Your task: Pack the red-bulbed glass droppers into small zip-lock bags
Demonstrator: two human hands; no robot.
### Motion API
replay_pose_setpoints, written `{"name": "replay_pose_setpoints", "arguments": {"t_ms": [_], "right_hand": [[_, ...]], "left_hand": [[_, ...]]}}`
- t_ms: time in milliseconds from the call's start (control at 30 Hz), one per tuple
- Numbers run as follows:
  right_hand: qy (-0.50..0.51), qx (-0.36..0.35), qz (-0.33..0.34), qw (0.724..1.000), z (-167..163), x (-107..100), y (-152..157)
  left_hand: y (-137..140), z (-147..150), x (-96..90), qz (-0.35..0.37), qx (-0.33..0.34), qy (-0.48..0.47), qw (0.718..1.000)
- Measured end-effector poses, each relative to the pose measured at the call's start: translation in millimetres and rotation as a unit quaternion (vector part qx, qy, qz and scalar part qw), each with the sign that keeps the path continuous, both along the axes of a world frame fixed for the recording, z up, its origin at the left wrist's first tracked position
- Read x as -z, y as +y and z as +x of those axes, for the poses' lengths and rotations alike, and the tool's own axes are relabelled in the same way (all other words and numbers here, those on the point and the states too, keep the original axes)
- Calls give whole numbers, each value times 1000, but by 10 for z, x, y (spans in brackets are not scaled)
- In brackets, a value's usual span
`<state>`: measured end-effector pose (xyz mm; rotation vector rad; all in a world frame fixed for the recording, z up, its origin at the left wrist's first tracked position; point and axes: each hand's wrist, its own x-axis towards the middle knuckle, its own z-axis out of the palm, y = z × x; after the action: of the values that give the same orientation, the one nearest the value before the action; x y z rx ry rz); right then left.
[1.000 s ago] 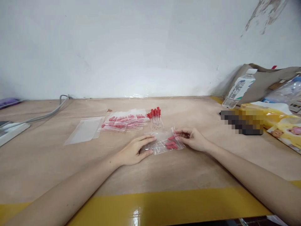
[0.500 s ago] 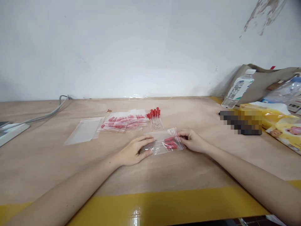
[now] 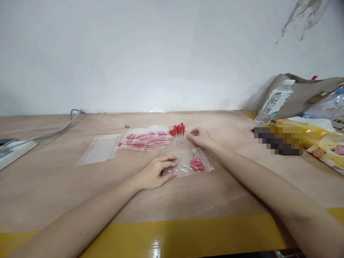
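The desk [image 3: 67, 186] carries the work near its middle. A small clear bag [image 3: 189, 165] with a few red-bulbed droppers [image 3: 197, 164] inside lies flat there, its long axis running left to right, the red bulbs at the right end by the red-striped mouth and the thin tips pointing left. The left hand [image 3: 156, 172] rests on the bag's left end, fingers together and pressing it down. Half a second ago the right hand [image 3: 200, 136] was at the bag's mouth; it has let go and moved farther back, and is loosely curled, holding nothing visible, just right of the loose droppers [image 3: 179, 134]. These lie with red bulbs toward the wall. Left of them lie filled bags [image 3: 143, 140] and an empty bag [image 3: 100, 152].
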<state>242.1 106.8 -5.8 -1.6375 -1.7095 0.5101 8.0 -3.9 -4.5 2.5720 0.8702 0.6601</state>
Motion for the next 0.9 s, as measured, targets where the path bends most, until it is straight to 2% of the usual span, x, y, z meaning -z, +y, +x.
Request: {"name": "replay_pose_setpoints", "arguments": {"t_ms": [200, 433, 600, 767, 900], "right_hand": [[-34, 31, -25, 999, -225, 10, 327], [26, 17, -80, 996, -19, -1, 397], [124, -12, -123, 985, 85, 64, 369], [238, -19, -85, 967, 152, 103, 238], [320, -21, -39, 946, 317, 142, -37]], "left_hand": [[8, -4, 6, -10, 4, 5, 1000], [-7, -12, 13, -9, 3, 4, 1000], [0, -8, 6, -8, 1, 5, 1000], [1, -14, 4, -8, -1, 7, 1000], [-1, -18, 9, -1, 2, 7, 1000]]}}
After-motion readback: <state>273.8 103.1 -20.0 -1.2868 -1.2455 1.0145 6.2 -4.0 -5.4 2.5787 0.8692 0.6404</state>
